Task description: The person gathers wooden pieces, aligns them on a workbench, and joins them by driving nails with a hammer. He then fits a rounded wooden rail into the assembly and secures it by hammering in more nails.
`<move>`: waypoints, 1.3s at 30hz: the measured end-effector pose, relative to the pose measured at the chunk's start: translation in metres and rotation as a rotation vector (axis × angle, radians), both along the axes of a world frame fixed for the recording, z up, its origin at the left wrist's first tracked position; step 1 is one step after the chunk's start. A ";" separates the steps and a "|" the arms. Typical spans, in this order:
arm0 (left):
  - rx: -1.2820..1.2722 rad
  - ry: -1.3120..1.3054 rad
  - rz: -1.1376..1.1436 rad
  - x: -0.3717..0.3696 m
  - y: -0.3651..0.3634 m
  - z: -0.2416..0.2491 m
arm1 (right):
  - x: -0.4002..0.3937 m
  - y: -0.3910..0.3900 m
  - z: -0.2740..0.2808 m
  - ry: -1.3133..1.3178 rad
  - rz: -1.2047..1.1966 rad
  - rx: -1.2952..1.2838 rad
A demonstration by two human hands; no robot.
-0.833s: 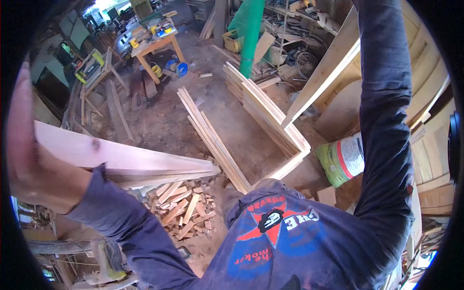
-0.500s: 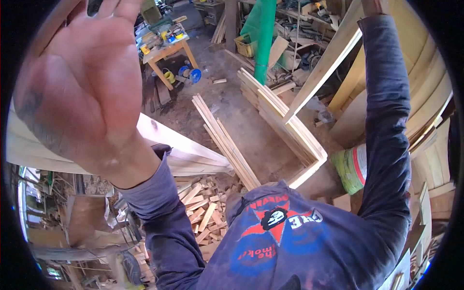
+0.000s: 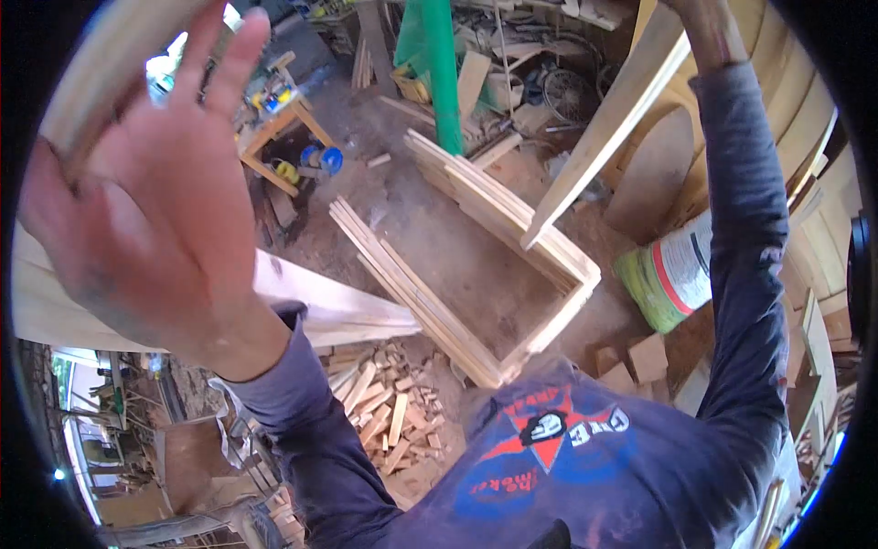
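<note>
My left hand (image 3: 174, 210) is raised close to the camera at the left, palm showing. A wooden piece (image 3: 119, 73) crosses the crook of its thumb, and two fingers stretch up past it. At the upper right, my right hand (image 3: 700, 23) is cut off by the frame's top edge. A long pale plank (image 3: 613, 128) runs from it down toward the middle, its lower end tapering above the stacked boards (image 3: 494, 192). The right fingers are out of view, but the plank moves with my arm. Whether both pieces join beyond the frame is hidden.
Stacked boards form an angular frame on the floor. Beside them lie a heap of wood offcuts (image 3: 393, 412) and a green-and-white sack (image 3: 668, 274). Pale boards (image 3: 338, 306) reach in from the left. A workbench (image 3: 274, 137) and a green hanging sheet (image 3: 442, 82) stand farther back.
My view has shifted, so the floor things sit farther up and left. The wooden piece now lies across my left hand's thumb crook. The plank's end has dropped slightly in view.
</note>
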State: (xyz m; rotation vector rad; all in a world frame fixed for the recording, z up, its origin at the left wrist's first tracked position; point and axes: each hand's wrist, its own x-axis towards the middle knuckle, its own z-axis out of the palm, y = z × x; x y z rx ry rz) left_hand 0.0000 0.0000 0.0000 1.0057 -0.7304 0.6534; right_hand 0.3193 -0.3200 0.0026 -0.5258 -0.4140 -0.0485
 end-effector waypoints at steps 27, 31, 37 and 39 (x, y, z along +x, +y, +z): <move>-0.366 0.732 0.069 -0.326 -0.138 -0.261 | -0.106 -0.274 -0.160 -0.043 0.203 0.005; -0.535 0.748 0.180 -0.353 -0.177 -0.288 | -0.186 -0.285 -0.162 -0.174 0.530 0.086; -0.642 0.972 0.235 -0.376 -0.242 -0.337 | -0.261 -0.360 -0.214 0.060 0.484 0.099; -0.653 1.057 0.262 -0.383 -0.255 -0.354 | -0.268 -0.386 -0.234 0.068 0.529 0.017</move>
